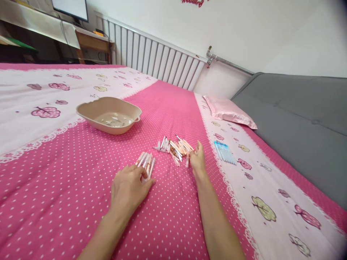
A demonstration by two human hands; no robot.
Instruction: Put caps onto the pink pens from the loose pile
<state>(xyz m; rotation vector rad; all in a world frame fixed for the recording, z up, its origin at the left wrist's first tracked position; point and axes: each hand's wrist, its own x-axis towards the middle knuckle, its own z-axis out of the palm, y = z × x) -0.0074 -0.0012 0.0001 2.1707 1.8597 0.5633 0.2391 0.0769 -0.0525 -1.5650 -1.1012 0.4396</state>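
Observation:
A loose pile of small pink-and-white tubes (175, 146) lies on the pink dotted bedspread (67, 187). My right hand (197, 158) reaches into the pile's right edge, its fingers pinching one tube. My left hand (129, 188) rests palm down on the bedspread, fingers on the near end of a neat bundle of the same tubes (146, 161). The two hands are apart, with the pile between and beyond them.
A beige plastic basin (110, 115) holding a few scraps sits farther left. A row of blue tubes (225, 151) lies to the right. A pink pillow (229, 111) and grey headboard (298, 119) are at right, a radiator (154, 57) behind.

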